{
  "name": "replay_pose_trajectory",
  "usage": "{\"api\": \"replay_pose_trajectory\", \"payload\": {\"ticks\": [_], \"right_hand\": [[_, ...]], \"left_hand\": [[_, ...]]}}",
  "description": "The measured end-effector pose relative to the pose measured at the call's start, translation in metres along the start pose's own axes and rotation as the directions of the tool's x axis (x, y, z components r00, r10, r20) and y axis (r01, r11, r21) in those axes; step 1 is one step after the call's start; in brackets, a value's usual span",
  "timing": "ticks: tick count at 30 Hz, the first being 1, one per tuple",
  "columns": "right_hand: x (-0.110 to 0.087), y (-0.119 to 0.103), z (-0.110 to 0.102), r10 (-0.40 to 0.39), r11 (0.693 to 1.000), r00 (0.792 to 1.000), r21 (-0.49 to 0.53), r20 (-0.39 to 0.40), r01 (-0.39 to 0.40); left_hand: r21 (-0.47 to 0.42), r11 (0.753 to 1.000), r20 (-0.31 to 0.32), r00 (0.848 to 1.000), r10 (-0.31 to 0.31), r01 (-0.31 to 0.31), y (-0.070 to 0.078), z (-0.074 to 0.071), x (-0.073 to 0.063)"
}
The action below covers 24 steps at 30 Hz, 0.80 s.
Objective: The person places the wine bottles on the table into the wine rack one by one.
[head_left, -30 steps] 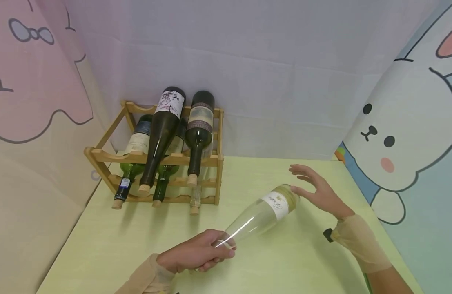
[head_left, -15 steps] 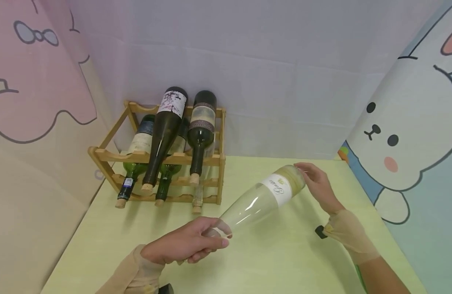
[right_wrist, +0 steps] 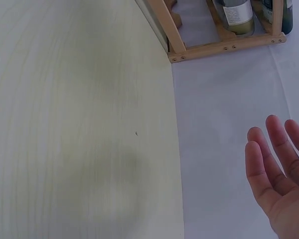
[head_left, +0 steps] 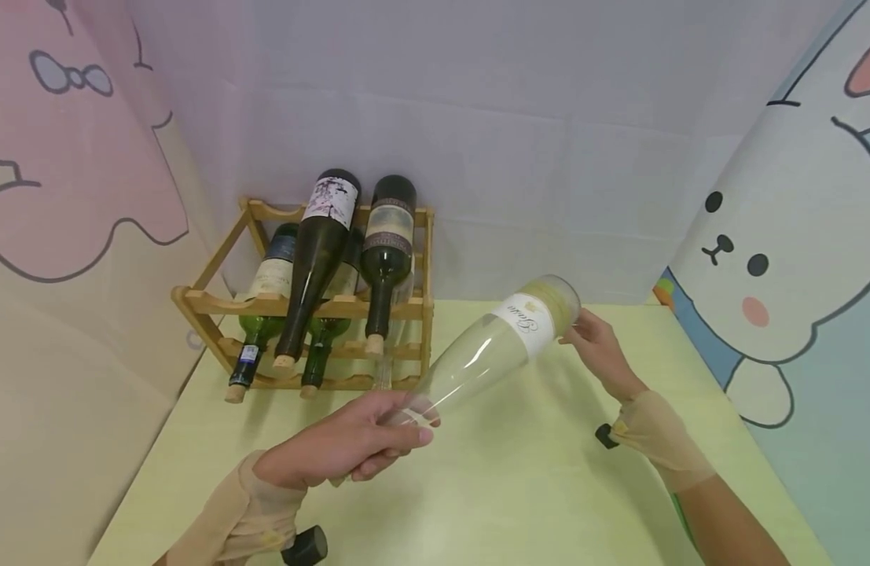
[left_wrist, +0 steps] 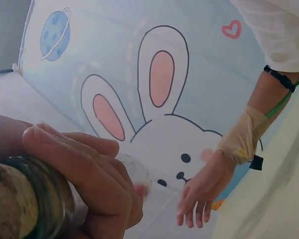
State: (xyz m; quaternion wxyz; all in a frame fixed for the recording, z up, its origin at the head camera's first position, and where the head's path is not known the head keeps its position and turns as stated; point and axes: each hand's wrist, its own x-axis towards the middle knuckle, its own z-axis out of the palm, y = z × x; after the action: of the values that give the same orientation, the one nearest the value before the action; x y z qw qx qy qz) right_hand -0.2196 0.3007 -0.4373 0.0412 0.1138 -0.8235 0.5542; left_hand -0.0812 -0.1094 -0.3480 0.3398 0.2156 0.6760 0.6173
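Note:
My left hand [head_left: 350, 440] grips the neck of a clear glass wine bottle [head_left: 470, 354] with a white label and yellowish band. The bottle is tilted, its base up and to the right, held above the table. In the left wrist view the fingers curl round the neck, and a cork [left_wrist: 11, 201] shows at its mouth. My right hand [head_left: 604, 354] is close by the bottle's base in the head view; whether they touch cannot be told. The left wrist view has that hand [left_wrist: 204, 189] with fingers hanging loose, and the right wrist view shows relaxed fingers [right_wrist: 256, 164] holding nothing.
A wooden wine rack [head_left: 215, 302] stands at the back left of the pale yellow table [head_left: 519, 487]. Two dark bottles lie on top, one with a flowered label [head_left: 330, 200]. Green bottles [head_left: 273, 271] and a clear one lie below, necks forward. Printed cloth hangs around the table.
The bottle's base has risen, and my left hand has moved up and left with the neck. My right hand came in to the base, then shifted slightly left and down.

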Motion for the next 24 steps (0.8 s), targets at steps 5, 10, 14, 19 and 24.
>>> {"api": "replay_pose_trajectory", "payload": {"ticks": [5,10,14,19,24], "right_hand": [[0.006,0.002,0.007,-0.016,1.000,1.000,-0.022,0.022,0.016],[0.010,0.003,0.013,-0.049,0.999,0.998,-0.011,0.035,0.050],[0.013,0.004,0.017,-0.062,0.998,0.998,-0.017,0.032,0.063],[0.017,0.001,0.023,-0.044,0.999,0.999,-0.019,0.029,0.045],[0.025,-0.006,0.031,-0.040,0.999,0.998,-0.009,0.042,0.041]], "left_hand": [[0.016,1.000,-0.038,0.999,0.025,-0.025,0.016,-0.007,-0.005],[0.034,0.995,-0.084,0.992,0.097,-0.095,0.030,-0.014,-0.012],[0.027,0.992,-0.128,0.984,0.122,-0.120,0.038,-0.020,-0.015],[-0.010,0.994,-0.182,0.978,0.103,-0.106,0.045,-0.027,-0.018],[-0.013,0.992,-0.218,0.969,0.121,-0.127,0.049,-0.034,-0.021]]}}
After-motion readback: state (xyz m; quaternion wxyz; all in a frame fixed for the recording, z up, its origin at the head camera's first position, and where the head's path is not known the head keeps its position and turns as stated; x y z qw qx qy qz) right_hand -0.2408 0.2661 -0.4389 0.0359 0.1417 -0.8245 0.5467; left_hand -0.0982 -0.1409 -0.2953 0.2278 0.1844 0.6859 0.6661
